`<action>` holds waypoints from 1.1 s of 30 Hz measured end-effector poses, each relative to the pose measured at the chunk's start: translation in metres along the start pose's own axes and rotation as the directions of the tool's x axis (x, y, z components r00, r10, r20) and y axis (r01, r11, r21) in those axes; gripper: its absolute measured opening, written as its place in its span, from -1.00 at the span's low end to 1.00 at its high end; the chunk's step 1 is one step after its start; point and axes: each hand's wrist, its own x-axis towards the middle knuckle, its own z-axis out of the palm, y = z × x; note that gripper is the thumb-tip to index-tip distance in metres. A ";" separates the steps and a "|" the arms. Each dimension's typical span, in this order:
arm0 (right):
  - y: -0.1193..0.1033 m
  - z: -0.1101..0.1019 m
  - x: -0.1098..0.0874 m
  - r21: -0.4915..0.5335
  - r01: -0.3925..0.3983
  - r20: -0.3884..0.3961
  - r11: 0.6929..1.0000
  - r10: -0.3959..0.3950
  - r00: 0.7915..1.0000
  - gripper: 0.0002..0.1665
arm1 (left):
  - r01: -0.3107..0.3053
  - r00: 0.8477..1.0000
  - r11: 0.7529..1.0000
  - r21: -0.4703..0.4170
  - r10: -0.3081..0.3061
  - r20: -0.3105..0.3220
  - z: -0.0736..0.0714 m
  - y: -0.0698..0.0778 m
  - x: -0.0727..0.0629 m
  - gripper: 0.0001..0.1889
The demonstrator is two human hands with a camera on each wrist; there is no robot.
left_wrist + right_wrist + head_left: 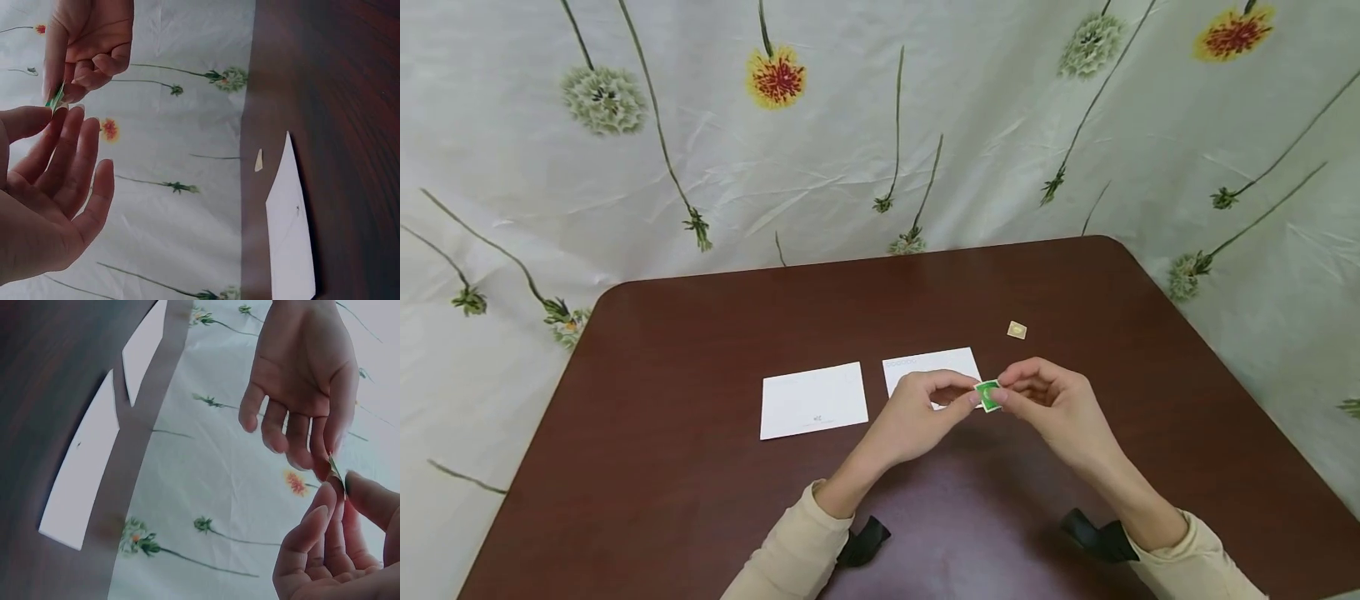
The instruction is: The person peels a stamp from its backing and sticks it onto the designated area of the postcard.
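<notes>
A small green stamp [987, 402] with a pale border is held up between both hands above the table. My left hand [922, 415] pinches its left edge between thumb and forefinger. On the opposite edge, my right hand [1066, 412] grips it with thumb and fingertips. Seen from the left wrist, the stamp [57, 99] is nearly edge-on. Behind the hands lies a white envelope [931, 362] with a faint row of printed boxes, partly covered by the left hand. Another white envelope [814, 402], with small print near its lower edge, lies flat to the left.
A small tan stamp [1017, 330] lies farther back, beyond the right hand. The dark brown table [662, 467] has rounded far corners. A pale cloth with printed flowers [835, 167] hangs behind it. Black straps [865, 543] show at the wrists.
</notes>
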 end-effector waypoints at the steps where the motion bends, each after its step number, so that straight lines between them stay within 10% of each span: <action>1: -0.001 0.002 0.002 0.009 0.005 -0.002 1.000 -0.005 1.000 -0.86 | -0.005 1.000 1.000 0.000 0.005 -0.016 -0.002 0.001 0.000 -0.82; 19: -0.021 0.036 0.022 0.287 -0.022 -0.070 0.958 0.044 0.997 -0.86 | -0.013 0.995 0.995 -0.098 0.004 -0.096 -0.031 0.011 -0.006 -0.83; 23: -0.021 0.043 0.025 0.236 0.139 -0.157 0.962 -0.103 0.982 -0.84 | -0.026 0.995 0.995 -0.099 0.015 -0.103 -0.036 0.011 -0.005 -0.83; 25: -0.020 0.048 0.028 0.115 0.294 -0.232 0.949 -0.262 0.937 -0.82 | -0.036 0.992 0.997 -0.075 0.027 -0.127 -0.037 0.012 -0.004 -0.85; 28: -0.020 0.057 0.032 -0.170 0.488 -0.312 0.856 -0.517 0.797 -0.78 | -0.057 0.980 0.998 -0.024 0.051 -0.193 -0.039 0.012 -0.004 -0.88; 31: -0.021 0.065 0.035 -0.374 0.550 -0.316 0.747 -0.660 0.681 -0.77 | -0.065 0.961 0.998 0.019 0.068 -0.269 -0.040 0.011 -0.005 -0.89; 33: -0.021 0.070 0.036 -0.442 0.559 -0.299 0.702 -0.703 0.645 -0.75 | -0.066 0.948 0.997 0.034 0.073 -0.309 -0.041 0.010 -0.007 -0.90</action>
